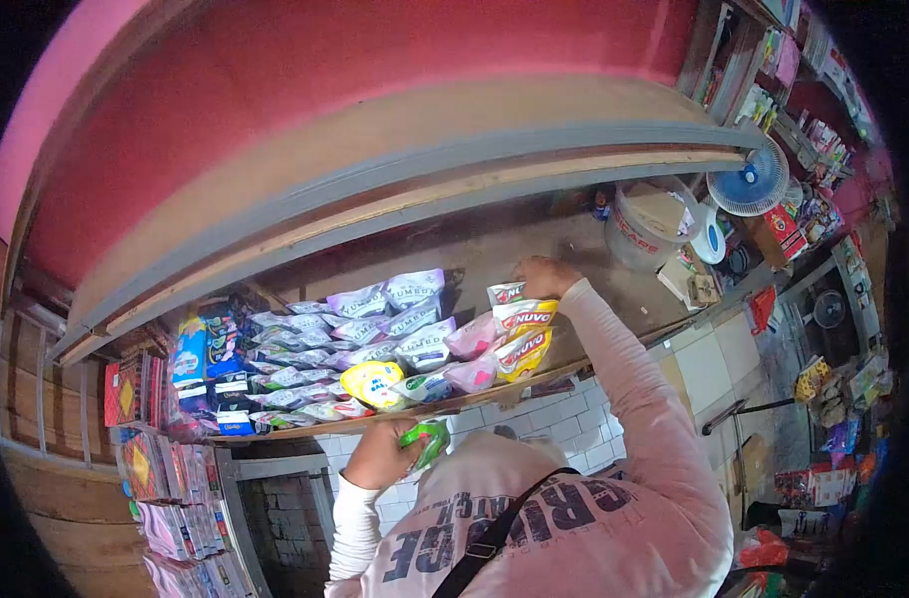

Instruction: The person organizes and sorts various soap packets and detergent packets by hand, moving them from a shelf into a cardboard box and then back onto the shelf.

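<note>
Here, a green packet (427, 442) sits clamped in the left hand (380, 453), held just below the near edge of the wooden shelf (534, 377), close to the person's chest. The fingers are curled together around it. Further up and to the right, the right hand (544, 276) reaches over the shelf with the arm stretched out, its fingers resting on the top of a white and red sachet (505, 293) at the far end of a short stack; whether they pinch it or only touch it cannot be told. Just below that sachet lie yellow sachets (523, 334) lettered in red, with pink packets (471, 339) beside them to the left. Left again, rows of silvery purple pouches (395, 309) cover the shelf, and a yellow packet (371, 382) lies near the front edge. At the far left stand blue boxes (190, 351). To the right, well apart, a white bucket (642, 231) stands beside a small blue fan (749, 179).
</note>
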`<state>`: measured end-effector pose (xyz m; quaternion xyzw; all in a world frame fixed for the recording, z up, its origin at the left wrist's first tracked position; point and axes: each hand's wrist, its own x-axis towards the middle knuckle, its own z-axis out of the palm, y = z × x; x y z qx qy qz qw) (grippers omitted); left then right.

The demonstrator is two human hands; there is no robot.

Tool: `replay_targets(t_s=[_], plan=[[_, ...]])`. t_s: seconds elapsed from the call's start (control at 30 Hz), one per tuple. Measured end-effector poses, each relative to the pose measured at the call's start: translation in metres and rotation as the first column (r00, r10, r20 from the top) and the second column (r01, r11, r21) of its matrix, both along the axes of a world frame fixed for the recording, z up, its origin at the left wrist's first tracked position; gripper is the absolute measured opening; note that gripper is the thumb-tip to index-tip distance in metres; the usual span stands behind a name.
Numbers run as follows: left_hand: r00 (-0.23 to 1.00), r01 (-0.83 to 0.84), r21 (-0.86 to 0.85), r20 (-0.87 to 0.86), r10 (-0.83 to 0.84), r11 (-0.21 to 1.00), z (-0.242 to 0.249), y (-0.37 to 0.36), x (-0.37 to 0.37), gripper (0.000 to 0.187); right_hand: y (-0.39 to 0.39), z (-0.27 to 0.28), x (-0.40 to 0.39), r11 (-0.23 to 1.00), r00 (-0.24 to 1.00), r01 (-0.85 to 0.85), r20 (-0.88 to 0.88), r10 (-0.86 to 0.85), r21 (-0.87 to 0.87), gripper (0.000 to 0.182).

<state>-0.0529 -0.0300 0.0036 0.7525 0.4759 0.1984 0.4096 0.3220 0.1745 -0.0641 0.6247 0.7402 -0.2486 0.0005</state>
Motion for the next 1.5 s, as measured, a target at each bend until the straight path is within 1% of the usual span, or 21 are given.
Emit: replay_targets(t_s=[0.1,0.13,0.17,0.23,0.27,0.37,0.4,0.47,0.5,0.53,0.63,0.67,0.77,0.8,0.9,0.93,1.03,1.17,1.2,1.37,1.5], plan=[[0.994,0.113,0.071,-0.001,-0.113,0.991,0.032,0.017,0.005,0.017,-0.009,0.021,-0.001,0.993,0.999,-0.019,-0.04,0.024,0.118,0.06],[0.981,0.136,-0.051,-0.133,-0.142,0.989,0.053,0.024,0.008,0.019,-0.011,0.026,-0.001,0.985,0.981,-0.115,-0.14,0.133,0.131,0.062],[0.975,0.17,-0.011,-0.142,-0.17,0.985,0.07,0.031,0.013,0.018,-0.013,0.031,-0.003,0.966,0.942,-0.207,-0.236,0.239,0.153,0.065],[0.96,0.24,0.066,-0.165,-0.227,0.968,0.099,0.044,0.025,0.017,-0.035,0.07,-0.019,0.92,0.801,-0.365,-0.454,0.39,0.146,0.069],[0.954,0.272,0.097,-0.155,-0.255,0.957,0.114,0.051,0.033,0.017,-0.056,0.107,-0.036,0.891,0.702,-0.437,-0.574,0.422,0.121,0.07],[0.919,0.392,0.242,-0.138,-0.369,0.887,0.14,0.079,0.058,0.023,-0.089,0.142,-0.071,0.765,0.414,-0.637,-0.796,0.442,0.094,0.065],[0.912,0.407,0.267,-0.16,-0.377,0.873,0.141,0.091,0.066,0.024,-0.095,0.142,-0.075,0.785,0.445,-0.615,-0.788,0.426,0.078,0.045],[0.912,0.403,0.324,-0.217,-0.347,0.856,0.149,0.111,0.081,0.026,-0.096,0.163,-0.079,0.887,0.765,-0.461,-0.513,0.389,-0.015,0.04],[0.918,0.382,0.357,-0.25,-0.307,0.853,0.155,0.118,0.088,0.027,-0.097,0.17,-0.079,0.929,0.878,-0.368,-0.342,0.335,-0.036,0.038],[0.923,0.36,0.39,-0.279,-0.264,0.847,0.159,0.122,0.091,0.028,-0.092,0.154,-0.072,0.925,0.761,-0.352,-0.531,0.372,0.145,0.037],[0.964,0.263,0.49,-0.174,-0.203,0.831,0.149,0.13,0.081,0.029,-0.089,0.147,-0.056,0.878,0.774,-0.156,-0.497,0.393,0.452,0.031],[0.938,0.275,0.435,-0.316,-0.14,0.858,0.127,0.143,0.074,0.03,-0.087,0.152,-0.054,0.887,0.794,-0.138,-0.486,0.365,0.44,0.027],[0.938,0.184,0.394,-0.345,-0.04,0.901,0.101,0.157,0.081,0.027,-0.072,0.137,-0.052,0.888,0.8,-0.086,-0.5,0.331,0.451,0.022],[0.929,0.206,0.486,-0.369,-0.015,0.849,0.088,0.163,0.084,0.02,-0.064,0.124,-0.053,0.89,0.724,-0.058,-0.595,0.35,0.453,0.018],[0.943,0.172,0.638,-0.327,0.061,0.751,0.051,0.186,0.091,0.016,-0.045,0.109,-0.058,0.845,0.598,0.0,-0.678,0.429,0.535,0.022],[0.966,0.131,0.68,-0.251,0.062,0.721,0.045,0.187,0.094,0.008,-0.048,0.115,-0.059,0.888,0.628,0.012,-0.694,0.351,0.46,0.028],[0.991,0.086,0.745,-0.13,0.018,0.662,0.033,0.196,0.095,0.008,-0.034,0.102,-0.063,0.873,0.614,0.05,-0.704,0.357,0.486,0.028],[0.991,0.078,0.712,-0.129,0.021,0.698,0.015,0.208,0.091,0.024,-0.025,0.087,-0.067,0.899,0.643,0.067,-0.708,0.292,0.432,0.026],[0.991,0.091,0.696,-0.135,0.006,0.713,0.005,0.213,0.089,0.024,-0.02,0.078,-0.066,0.88,0.661,0.028,-0.67,0.339,0.474,0.024],[0.984,0.138,0.558,-0.168,-0.052,0.818,-0.031,0.214,0.085,0.02,-0.012,0.038,-0.063,0.918,0.842,-0.028,-0.485,0.235,0.397,0.024],[0.912,0.241,0.495,-0.411,-0.02,0.835,-0.046,0.212,0.089,0.017,-0.014,0.021,-0.064,0.938,0.906,-0.039,-0.383,0.178,0.344,0.024]])
